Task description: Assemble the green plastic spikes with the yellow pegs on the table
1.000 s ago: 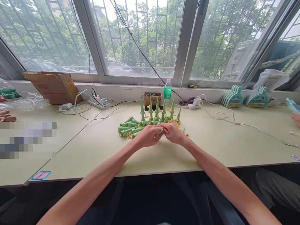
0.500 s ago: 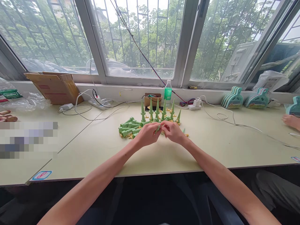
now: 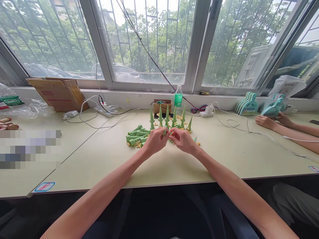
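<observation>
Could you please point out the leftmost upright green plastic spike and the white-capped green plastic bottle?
Leftmost upright green plastic spike (image 3: 152,116): head view, conical shaft.
White-capped green plastic bottle (image 3: 178,99): head view, body.

Pale tbl (image 3: 99,151) holds grn spikes (image 3: 173,118), pwr strip (image 3: 107,112), cardbd box (image 3: 56,94).

Big gray window frames (image 3: 200,43) across the top, with green trees (image 3: 154,49) outside. Brown cardboard box (image 3: 56,94), leaning back at the left under the glass. Crinkly clear plastic (image 3: 37,108) just beside it, at the left edge. White power strip (image 3: 109,112) right of the box. Bottle (image 3: 178,98) of green drink, standing up near the middle. Blue-green flat things (image 3: 246,104) in a bunch at the right, with a see-through bag (image 3: 287,86) farther right. Little blue-edged sticker (image 3: 44,187) at the lower left, on the pale yellow table (image 3: 99,166).
</observation>
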Available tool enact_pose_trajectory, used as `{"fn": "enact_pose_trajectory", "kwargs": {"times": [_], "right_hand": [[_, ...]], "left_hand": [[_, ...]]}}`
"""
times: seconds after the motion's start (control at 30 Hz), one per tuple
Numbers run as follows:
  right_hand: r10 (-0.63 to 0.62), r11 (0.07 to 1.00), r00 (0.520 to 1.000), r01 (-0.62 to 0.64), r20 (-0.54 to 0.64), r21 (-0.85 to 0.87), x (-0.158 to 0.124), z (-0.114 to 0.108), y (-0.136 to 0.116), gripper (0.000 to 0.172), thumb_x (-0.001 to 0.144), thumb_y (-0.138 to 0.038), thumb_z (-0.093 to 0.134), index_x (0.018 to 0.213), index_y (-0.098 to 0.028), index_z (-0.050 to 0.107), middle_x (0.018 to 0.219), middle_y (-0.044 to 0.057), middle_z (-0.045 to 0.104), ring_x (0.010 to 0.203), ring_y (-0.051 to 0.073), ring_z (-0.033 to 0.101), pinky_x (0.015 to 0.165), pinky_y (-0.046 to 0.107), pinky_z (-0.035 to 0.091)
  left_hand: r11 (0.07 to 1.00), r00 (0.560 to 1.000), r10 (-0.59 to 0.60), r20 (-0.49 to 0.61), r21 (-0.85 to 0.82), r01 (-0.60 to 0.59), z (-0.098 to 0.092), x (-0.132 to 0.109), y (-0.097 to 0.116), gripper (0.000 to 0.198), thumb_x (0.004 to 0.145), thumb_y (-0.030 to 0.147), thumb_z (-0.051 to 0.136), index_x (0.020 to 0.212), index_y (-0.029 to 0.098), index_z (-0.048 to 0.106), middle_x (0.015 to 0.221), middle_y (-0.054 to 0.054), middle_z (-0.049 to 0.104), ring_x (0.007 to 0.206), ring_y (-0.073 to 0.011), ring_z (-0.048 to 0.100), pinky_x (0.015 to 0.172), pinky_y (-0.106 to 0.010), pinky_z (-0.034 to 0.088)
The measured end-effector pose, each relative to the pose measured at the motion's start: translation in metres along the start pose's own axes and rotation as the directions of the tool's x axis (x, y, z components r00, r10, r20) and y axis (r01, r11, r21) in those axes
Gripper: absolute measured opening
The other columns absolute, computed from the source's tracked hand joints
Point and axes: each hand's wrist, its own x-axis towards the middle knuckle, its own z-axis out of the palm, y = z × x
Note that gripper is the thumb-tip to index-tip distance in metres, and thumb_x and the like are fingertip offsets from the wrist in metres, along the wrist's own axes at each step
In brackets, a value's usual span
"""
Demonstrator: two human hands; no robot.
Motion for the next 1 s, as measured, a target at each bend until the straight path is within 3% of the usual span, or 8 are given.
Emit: {"fn": "enact_pose_trajectory", "kwargs": {"times": [0.4, 0.6, 1.0], "right_hand": [[-0.011, 1.0, 1.0, 0.01, 0.013, 0.004, -0.0005, 0.0011, 0.0046, 0.014, 0.091, -0.024, 0.047, 0.096, -0.019, 0.058, 0.071, 0.0, 0.06, 0.058, 0.012, 0.047, 0.062, 0.024, 0.038], [-0.019, 1.0, 1.0, 0.019, 0.004, 0.009, -0.001, 0.0003, 0.0045, 0.013, 0.091, -0.024, 0.046, 0.092, -0.018, 0.058, 0.069, -0.001, 0.058, 0.058, 0.012, 0.044, 0.06, 0.023, 0.037], [-0.023, 0.999, 1.0, 0.022, -0.018, -0.031, 0.0007, 0.0029, 0.0066, 0.026, 0.092, -0.026, 0.043, 0.068, -0.018, 0.045, 0.058, -0.003, 0.043, 0.054, 0.01, 0.034, 0.053, 0.022, 0.028]], "left_hand": [[0.998, 0.996, 0.055, 0.068, -0.016, -0.054, -0.0019, -0.0001, 0.0013, 0.031, 0.094, 0.03, 0.045, 0.067, 0.017, 0.052, 0.06, 0.002, 0.045, 0.054, -0.0092, 0.038, 0.054, -0.022, 0.034], [0.997, 0.997, 0.067, 0.047, -0.034, -0.066, -0.0008, -0.0007, 0.0001, 0.029, 0.093, 0.03, 0.048, 0.068, 0.017, 0.053, 0.061, 0.002, 0.046, 0.053, -0.0084, 0.038, 0.053, -0.021, 0.035], [0.995, 0.996, 0.092, 0.004, -0.025, -0.092, -0.002, -0.0017, 0.0009, 0.02, 0.091, 0.026, 0.051, 0.075, 0.017, 0.06, 0.064, 0.002, 0.055, 0.051, -0.0065, 0.042, 0.052, -0.02, 0.037]]}}
